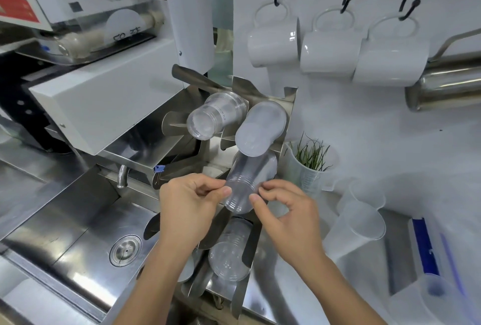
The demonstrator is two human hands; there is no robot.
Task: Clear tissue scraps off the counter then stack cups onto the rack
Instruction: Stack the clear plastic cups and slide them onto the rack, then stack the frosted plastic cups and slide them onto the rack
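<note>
A steel cup rack [288, 106] stands upright in the middle, with slanted slots. Clear plastic cups lie in it: one stack [213, 117] at the upper left, a frosted stack [260, 130] at the upper right, another stack [230, 251] in a lower slot. Between them a clear cup stack [247, 181] slants down out of the middle slot. My left hand [187, 202] pinches its lower end from the left, my right hand [289, 210] from the right. No tissue scraps are visible.
A steel sink [78, 233] with a drain [125, 249] lies left, under a white machine [86, 106]. Three white mugs [328, 51] hang on hooks. A measuring jug with green grass [309, 166], frosted jugs [359, 225] and a steel pitcher [447, 87] stand right.
</note>
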